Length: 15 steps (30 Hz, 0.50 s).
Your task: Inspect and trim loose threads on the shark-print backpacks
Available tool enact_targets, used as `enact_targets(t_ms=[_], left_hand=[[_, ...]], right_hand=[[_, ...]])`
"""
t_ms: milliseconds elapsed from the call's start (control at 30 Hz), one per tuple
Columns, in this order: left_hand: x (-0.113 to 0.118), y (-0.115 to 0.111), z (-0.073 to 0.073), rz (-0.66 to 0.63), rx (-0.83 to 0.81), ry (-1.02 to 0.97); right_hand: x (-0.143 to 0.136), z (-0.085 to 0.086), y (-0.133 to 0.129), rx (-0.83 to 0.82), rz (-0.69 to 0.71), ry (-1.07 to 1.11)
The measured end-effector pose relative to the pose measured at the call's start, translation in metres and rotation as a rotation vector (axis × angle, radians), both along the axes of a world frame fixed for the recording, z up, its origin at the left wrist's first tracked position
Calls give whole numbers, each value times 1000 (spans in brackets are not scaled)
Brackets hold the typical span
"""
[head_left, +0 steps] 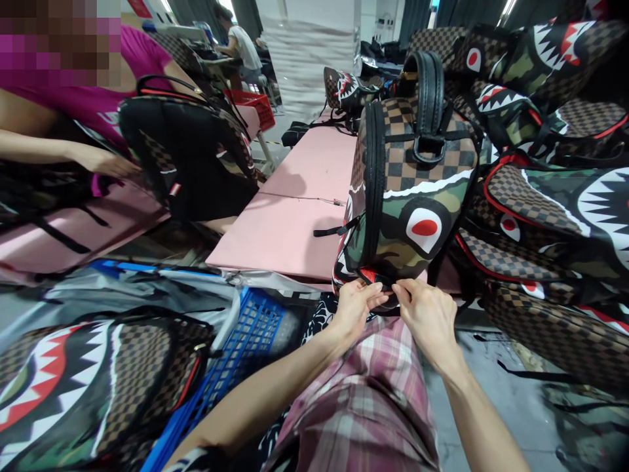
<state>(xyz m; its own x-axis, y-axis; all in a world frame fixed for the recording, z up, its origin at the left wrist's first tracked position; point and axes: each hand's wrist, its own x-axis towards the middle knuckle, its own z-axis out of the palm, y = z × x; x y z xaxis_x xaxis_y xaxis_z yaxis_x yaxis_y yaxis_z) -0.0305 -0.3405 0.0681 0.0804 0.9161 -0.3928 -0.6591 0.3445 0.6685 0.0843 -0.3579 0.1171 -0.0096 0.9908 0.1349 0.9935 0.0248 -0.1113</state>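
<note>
A backpack (427, 190) with a brown check top, camouflage side and red-and-white eye patch stands at the near edge of the pink table. Its black handle (429, 98) points up, and a black zipper runs down the side. At the bag's lower edge, my left hand (354, 303) pinches a dark bit of strap or trim beside a red edge. My right hand (426, 314) is closed on the same dark piece, a little to the right. The fingertips nearly meet, and the exact part between them is too small to make out.
The pink table (295, 216) stretches away ahead, with a thin cord across it. Similar backpacks (555, 196) are piled at the right. Below left, a blue basket (255, 328) stands near another backpack (98, 387). A co-worker in a magenta top (142, 62) handles bags at the left.
</note>
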Motion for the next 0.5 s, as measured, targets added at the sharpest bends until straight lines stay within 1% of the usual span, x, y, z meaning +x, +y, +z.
enact_targets(t_ms=[167,367,433,500], left_hand=[[0,0,-1,12,19,-8],[0,1,-3,-1,-17,13],[0,1,-2,-3,-16,15],[0,1,0,-10,-17,21]], right_hand=[[-1,1,2,-6,17,-20],[-1,-1,3,-28,7,6],[2,0,4,-16,7,11],[12,2,6,-17,31,59]])
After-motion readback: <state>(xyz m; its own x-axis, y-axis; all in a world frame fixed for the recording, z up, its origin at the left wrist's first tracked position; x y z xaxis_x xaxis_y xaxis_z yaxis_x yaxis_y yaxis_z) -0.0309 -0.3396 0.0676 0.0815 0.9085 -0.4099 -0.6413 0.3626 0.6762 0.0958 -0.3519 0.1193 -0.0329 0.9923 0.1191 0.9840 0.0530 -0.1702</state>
